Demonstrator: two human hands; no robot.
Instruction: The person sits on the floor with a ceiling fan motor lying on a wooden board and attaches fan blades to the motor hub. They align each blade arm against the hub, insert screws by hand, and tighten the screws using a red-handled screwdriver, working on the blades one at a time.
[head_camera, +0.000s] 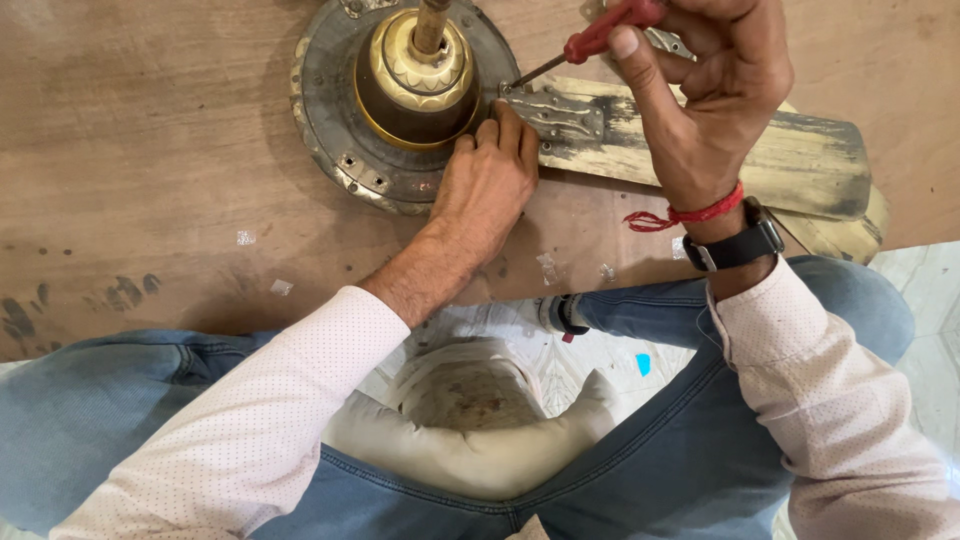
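Note:
A round ceiling fan motor (330, 120) with a brass-coloured centre cap (415, 70) lies on a brown wooden board (150, 180). A worn cream fan blade (780, 155) with a grey metal bracket (560, 112) reaches from the motor to the right. My left hand (488, 185) presses its fingertips on the motor's rim next to the bracket and holds nothing. My right hand (715, 90) grips a red-handled screwdriver (600, 35), whose tip sits on a screw at the bracket's inner end.
A second blade edge (850, 235) shows under the first. My knees in blue jeans (100, 400) frame the board's near edge. A pale cloth (470, 420) lies on the marble floor (930, 300) between my legs.

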